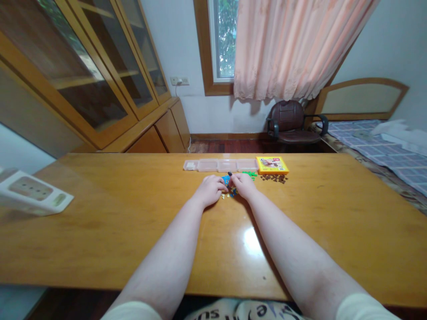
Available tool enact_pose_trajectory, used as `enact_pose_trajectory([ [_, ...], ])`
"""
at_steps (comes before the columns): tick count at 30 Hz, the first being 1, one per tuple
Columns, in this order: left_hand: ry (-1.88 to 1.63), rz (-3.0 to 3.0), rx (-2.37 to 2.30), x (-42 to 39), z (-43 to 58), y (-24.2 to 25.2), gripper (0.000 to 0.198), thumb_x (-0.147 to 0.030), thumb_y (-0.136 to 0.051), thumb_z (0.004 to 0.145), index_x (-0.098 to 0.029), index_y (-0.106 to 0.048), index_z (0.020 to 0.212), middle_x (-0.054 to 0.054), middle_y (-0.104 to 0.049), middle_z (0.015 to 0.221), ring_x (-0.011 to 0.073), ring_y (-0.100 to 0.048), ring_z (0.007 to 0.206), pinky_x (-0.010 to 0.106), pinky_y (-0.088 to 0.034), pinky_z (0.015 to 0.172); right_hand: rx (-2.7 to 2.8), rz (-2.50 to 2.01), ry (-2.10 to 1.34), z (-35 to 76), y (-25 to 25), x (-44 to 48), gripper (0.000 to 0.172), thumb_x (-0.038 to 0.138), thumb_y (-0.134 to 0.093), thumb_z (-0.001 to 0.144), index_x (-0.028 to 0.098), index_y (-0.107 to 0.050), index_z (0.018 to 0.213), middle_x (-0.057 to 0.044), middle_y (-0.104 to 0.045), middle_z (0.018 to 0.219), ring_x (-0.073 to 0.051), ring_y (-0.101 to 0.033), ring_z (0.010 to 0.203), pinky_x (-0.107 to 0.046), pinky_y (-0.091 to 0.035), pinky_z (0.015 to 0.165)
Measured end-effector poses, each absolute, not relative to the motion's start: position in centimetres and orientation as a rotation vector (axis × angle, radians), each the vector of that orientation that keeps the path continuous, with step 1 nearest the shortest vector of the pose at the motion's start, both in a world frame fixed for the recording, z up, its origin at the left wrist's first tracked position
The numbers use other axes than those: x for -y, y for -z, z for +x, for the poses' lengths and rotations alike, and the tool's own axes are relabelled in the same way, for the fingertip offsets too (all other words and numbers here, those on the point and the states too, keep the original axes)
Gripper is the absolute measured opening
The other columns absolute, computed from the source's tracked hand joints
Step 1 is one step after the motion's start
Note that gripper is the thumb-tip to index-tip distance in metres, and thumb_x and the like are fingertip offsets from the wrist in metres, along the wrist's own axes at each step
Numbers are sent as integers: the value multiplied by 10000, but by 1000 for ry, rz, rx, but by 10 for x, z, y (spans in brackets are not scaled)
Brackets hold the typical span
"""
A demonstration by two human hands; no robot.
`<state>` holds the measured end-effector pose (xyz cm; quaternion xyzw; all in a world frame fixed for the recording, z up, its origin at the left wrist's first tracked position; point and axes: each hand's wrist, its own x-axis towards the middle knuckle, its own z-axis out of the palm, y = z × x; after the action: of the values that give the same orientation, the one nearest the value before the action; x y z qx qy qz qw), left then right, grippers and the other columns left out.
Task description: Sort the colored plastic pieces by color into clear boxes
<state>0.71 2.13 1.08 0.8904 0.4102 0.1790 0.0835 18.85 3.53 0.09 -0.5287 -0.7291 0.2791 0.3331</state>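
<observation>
Both my hands rest on the wooden table point(100, 213), side by side over a small heap of tiny building pieces. My left hand point(209, 190) is curled, its fingers closed on small blue and yellow pieces point(227, 180). My right hand point(243, 184) is pinched, with a tiny dark piece point(230, 173) at its fingertips. Loose yellow bits point(223, 196) lie between the hands. Green pieces point(250, 174) and a scatter of brown pieces point(273, 178) lie just right of my right hand.
A clear compartment box point(220, 165) lies beyond the hands, with a yellow box point(271, 164) at its right end. A white packet point(33, 193) sits at the table's left edge. A chair point(292, 122), a bed point(383, 146) and a cabinet point(100, 80) stand behind.
</observation>
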Motion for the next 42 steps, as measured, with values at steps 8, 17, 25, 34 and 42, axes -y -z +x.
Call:
enact_pose_trajectory([
  [8, -523, 2641, -1281, -21, 9, -9, 360, -103, -496, 777, -308, -735, 952, 24, -633, 1082, 213, -522, 1015, 423, -383, 962, 1905, -1462, -672, 189, -3, -36, 503, 409, -356, 913, 167, -657, 592, -35, -656, 607, -141, -581, 599, -225, -354, 567],
  [17, -523, 2627, -1237, -16, 12, -14, 320, -140, -548, 766, -324, -736, 948, 19, -541, 1289, 255, -432, 1187, 490, -305, 1048, 1846, -1440, -678, 190, -2, -38, 502, 390, -343, 918, 167, -640, 581, -32, -642, 586, -142, -579, 586, -227, -362, 572],
  [25, -506, 2633, -1216, -18, 11, -13, 348, -125, -552, 744, -327, -731, 965, 15, -535, 1298, 252, -424, 1210, 483, -303, 1057, 1892, -1464, -680, 189, -3, -37, 498, 389, -349, 921, 170, -649, 590, -30, -646, 587, -141, -578, 580, -227, -358, 568],
  [34, -461, 2618, -1235, -18, 10, -10, 381, -123, -540, 753, -336, -715, 1017, 20, -521, 1314, 251, -420, 1220, 476, -299, 1066, 1817, -1545, -652, 190, -5, -38, 549, 461, -335, 923, 179, -613, 542, -35, -629, 566, -142, -560, 570, -234, -339, 575],
  [42, -527, 2571, -1357, -21, 8, -8, 417, -103, -515, 757, -284, -687, 1091, 53, -525, 1310, 251, -433, 1214, 465, -323, 1059, 1794, -1534, -701, 190, -3, -38, 578, 489, -323, 926, 181, -600, 523, -30, -615, 526, -138, -544, 525, -240, -332, 548],
])
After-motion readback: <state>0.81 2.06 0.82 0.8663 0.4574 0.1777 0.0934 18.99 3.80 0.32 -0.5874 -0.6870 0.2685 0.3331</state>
